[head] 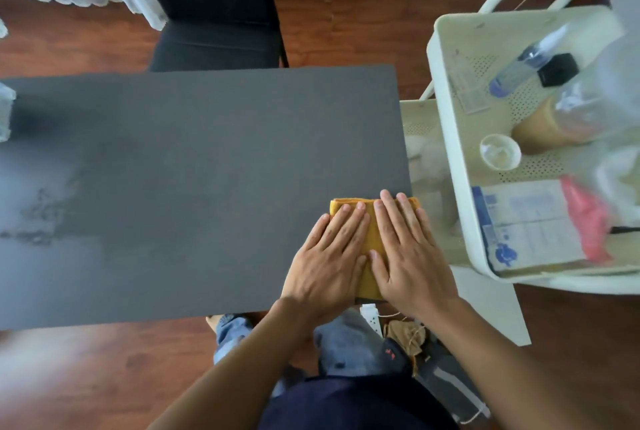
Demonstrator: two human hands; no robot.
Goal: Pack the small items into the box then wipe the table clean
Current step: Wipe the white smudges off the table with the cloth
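Observation:
A folded yellow cloth (374, 239) lies flat on the dark grey table (194, 166) at its near right corner. My left hand (329, 256) presses on the cloth's left half with straight fingers. My right hand (408, 249) lies flat on its right half, fingers straight and spread. The two hands sit side by side, almost touching. A pale object (5, 110) shows at the table's far left edge, cut off by the frame; I cannot tell what it is. Damp streaks (41, 214) mark the table's left part.
A white cart (450, 138) stands close to the table's right edge, its top tray holding a spray bottle (526, 65), a small bowl (500, 151), a paper box (530, 221) and other clutter. A black chair (214, 13) stands beyond the table. Wooden floor lies all around.

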